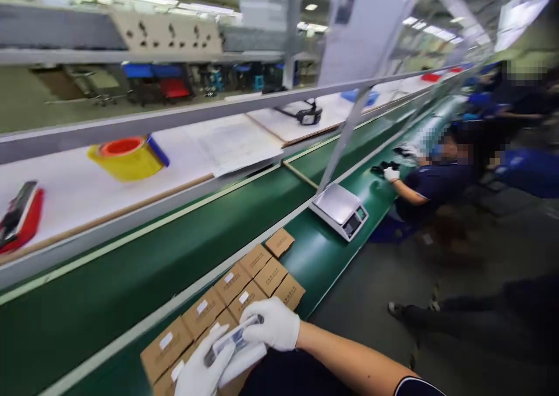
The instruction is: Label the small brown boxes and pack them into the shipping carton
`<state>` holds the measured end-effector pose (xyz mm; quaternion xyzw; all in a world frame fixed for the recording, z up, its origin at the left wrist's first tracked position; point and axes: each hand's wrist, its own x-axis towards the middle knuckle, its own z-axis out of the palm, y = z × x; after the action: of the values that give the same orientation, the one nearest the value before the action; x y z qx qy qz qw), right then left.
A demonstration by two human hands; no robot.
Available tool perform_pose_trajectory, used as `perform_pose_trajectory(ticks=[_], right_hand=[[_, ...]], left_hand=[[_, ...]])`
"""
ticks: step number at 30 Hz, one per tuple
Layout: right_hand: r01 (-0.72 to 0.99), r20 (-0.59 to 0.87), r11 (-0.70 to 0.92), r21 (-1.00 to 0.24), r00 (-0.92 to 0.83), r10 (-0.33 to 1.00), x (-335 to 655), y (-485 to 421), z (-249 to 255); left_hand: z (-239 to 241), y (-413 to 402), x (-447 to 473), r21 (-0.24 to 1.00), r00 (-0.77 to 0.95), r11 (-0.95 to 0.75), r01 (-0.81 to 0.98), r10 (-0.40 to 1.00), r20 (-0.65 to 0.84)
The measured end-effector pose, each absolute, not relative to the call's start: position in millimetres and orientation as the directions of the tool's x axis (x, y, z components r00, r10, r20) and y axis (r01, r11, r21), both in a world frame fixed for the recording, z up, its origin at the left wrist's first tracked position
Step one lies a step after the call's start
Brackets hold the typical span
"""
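White cotton gloves cover both hands; the left hand (203, 371) and right hand (274, 325) together clasp a small flat packet (233, 345) above the rows of cardboard boxes (244, 282) on the green belt (131, 291); it looks light, thin, slightly slick, best pinched by its edges; a metal scale (339, 209) stands well apart.
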<state>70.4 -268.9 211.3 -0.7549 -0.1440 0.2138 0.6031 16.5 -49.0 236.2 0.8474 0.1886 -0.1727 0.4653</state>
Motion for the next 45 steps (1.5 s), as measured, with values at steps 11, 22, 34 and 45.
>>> perform_pose_trajectory(ticks=[11, 22, 34, 45], right_hand=[[-0.114, -0.243, -0.262, -0.958, 0.804, 0.542, 79, -318, 206], [-0.04, -0.213, -0.304, -0.952, 0.801, 0.56, 85, -328, 220], [-0.072, -0.277, -0.415, -0.907, 0.845, 0.458, 83, -326, 208], [0.405, 0.186, -0.452, -0.795, 0.871, 0.454, 91, -337, 211]], left_hand=[[250, -111, 15, 0.837, 0.895, -0.319, 0.445, 0.124, -0.429], [245, -123, 16, 0.852, 0.883, -0.237, 0.467, 0.069, -0.464], [235, -122, 13, 0.843, 0.841, -0.06, 0.534, 0.145, -0.522], [231, -119, 24, 0.837, 0.834, -0.074, 0.542, 0.174, -0.525]])
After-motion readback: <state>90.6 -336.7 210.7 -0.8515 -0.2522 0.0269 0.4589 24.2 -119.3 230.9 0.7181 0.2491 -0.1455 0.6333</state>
